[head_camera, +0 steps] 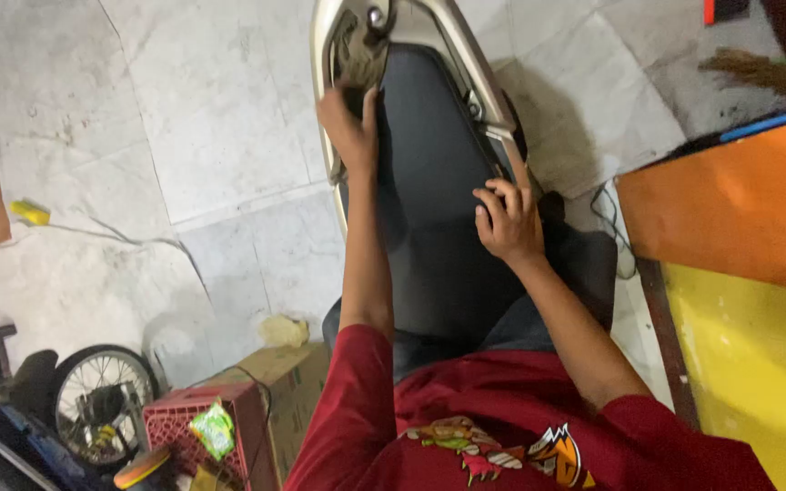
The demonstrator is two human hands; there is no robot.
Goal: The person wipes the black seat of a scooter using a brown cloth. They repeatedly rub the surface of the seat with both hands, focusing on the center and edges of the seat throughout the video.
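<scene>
Head view, looking down over a motorcycle seat (420,209) — long, black, padded, set in a silver-grey tail frame (479,86) above a pale tiled floor (184,118).

Left hand (349,136) reached far forward to the rear end of the seat, palm pressed on the cover, fingers curled over the edge where seat met the grab rail (357,36). Gripping the seat edge, it seemed; fingertips hidden, so how tight could not be told.

Right hand (507,223) lay on the right rim of the seat, fingers bent and spread, tips digging at the seam beside the frame. Not closed around anything — pressing or feeling, not lifting.

Handling, as a judgement: seat looked like soft foam under a smooth vinyl skin on a stiff base pan. Skin probably slippery and easy to dent or tear; pan rigid and moderately heavy for its length. Best hold would be the hard underside lip at the rear end and along the sides, not the padding.

Around: red crate (206,427) and cardboard box (288,377) at lower left, touching; a spoked wheel (102,400) beside them. Yellow rag (284,330) on the floor near the box. Orange counter (730,209) at right, well apart from the seat, a black cable (607,214) trailing between. Person wore a red printed shirt (502,427).
</scene>
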